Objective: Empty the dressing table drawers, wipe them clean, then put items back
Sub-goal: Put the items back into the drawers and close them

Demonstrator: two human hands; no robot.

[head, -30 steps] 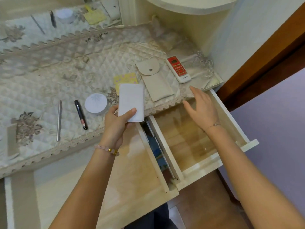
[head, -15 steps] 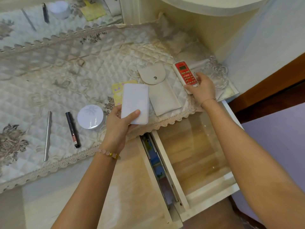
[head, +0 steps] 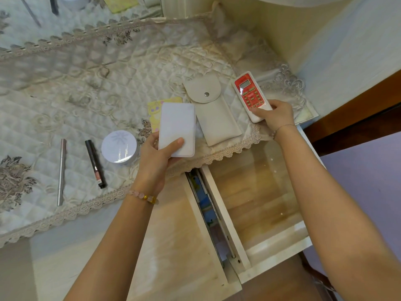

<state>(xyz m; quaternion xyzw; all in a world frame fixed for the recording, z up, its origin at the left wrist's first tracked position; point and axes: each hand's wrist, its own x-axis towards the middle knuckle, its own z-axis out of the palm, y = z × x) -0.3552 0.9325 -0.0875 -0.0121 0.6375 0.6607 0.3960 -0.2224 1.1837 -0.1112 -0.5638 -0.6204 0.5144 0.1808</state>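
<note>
On the quilted cover (head: 91,88) of the dressing table, seen from the head camera, seven loose things could be counted, and one grey snap pouch (head: 213,114) in their midst serves as the landmark. Just left of the pouch, the left hand (head: 157,157) clasped one flat white case (head: 176,129), thumb across its lower face, fingers behind it, its upper part over the cover. One yellow card (head: 155,109) lay partly hidden behind that case, also left of the pouch. Farther left of the pouch sat one round white compact (head: 119,146), then one black tube (head: 95,164), then one slim silver pen (head: 61,170), the three lying apart from one another. Just right of the pouch, the right hand (head: 274,116) gripped the near end of one red-and-white remote (head: 251,95), thumb on its buttons; whether the remote rested on the cover or was lifted could not be told. Each wrist wore one bracelet. Nearer the person than the pouch, two drawers stood pulled out: the left drawer (head: 173,235), below and left of the pouch, and the right drawer (head: 256,192), directly below it. Both showed bare wooden bottoms. Between the two drawers ran one metal slide rail (head: 208,213). Beyond the pouch, the mirror (head: 76,9) repeated some of the items
</note>
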